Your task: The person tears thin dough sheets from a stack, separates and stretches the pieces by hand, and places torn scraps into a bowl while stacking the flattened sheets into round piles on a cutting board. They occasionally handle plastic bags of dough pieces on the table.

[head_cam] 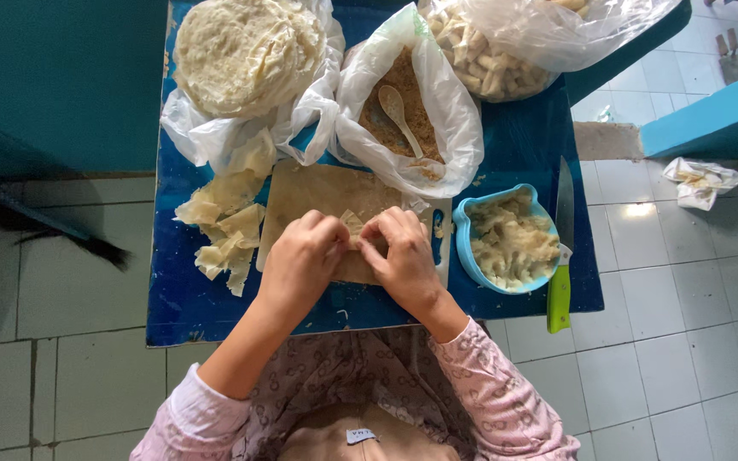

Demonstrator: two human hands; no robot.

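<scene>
My left hand (302,260) and my right hand (401,256) meet over a pale wooden cutting board (318,195) on a blue table (181,299). Both sets of fingers are curled and pinch a small pale wrapper roll (354,226) between them. Most of the roll is hidden under my fingers. A blue bowl (465,224) with mashed pale filling stands just right of my right hand.
A stack of round wrappers (245,51) lies in a white bag at the back left, with torn wrapper scraps (224,230) below. A bag of brown crumbs (403,94) holds a spoon (399,113). Cut pale pieces (493,60) fill another bag. A green-handled knife (561,256) lies at right.
</scene>
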